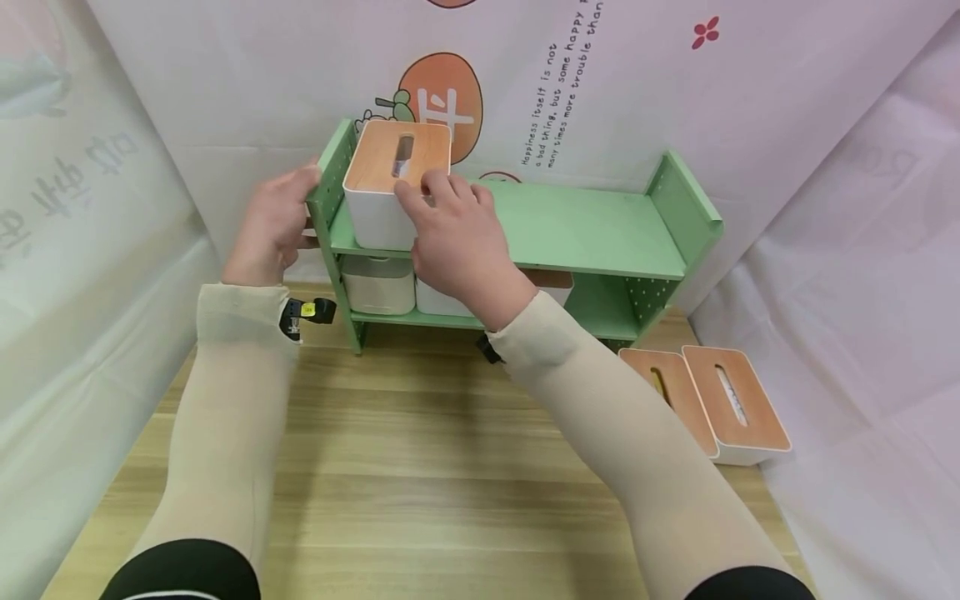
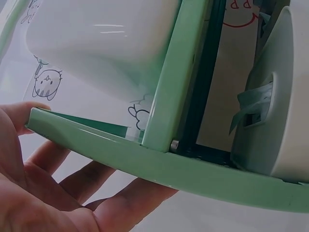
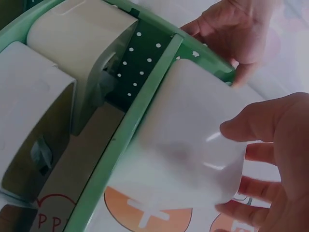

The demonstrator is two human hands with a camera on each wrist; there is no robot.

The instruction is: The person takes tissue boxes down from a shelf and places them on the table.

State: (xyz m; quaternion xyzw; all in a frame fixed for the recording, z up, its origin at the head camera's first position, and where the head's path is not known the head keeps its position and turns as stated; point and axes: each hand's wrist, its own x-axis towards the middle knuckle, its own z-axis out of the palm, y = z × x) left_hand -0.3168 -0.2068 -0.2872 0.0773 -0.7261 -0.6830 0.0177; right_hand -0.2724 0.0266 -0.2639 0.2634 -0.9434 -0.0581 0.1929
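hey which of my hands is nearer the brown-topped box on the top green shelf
Right. Your right hand touches the brown-topped box at its front right; your left hand grips the green left end panel, beyond the box's left side.

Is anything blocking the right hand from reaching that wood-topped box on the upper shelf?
Nothing visible is in the way: the right hand touches the box near the front edge of its lid.

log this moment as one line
left hand: grips green rack side | right hand: touches wood-lidded box | box: upper shelf, left end
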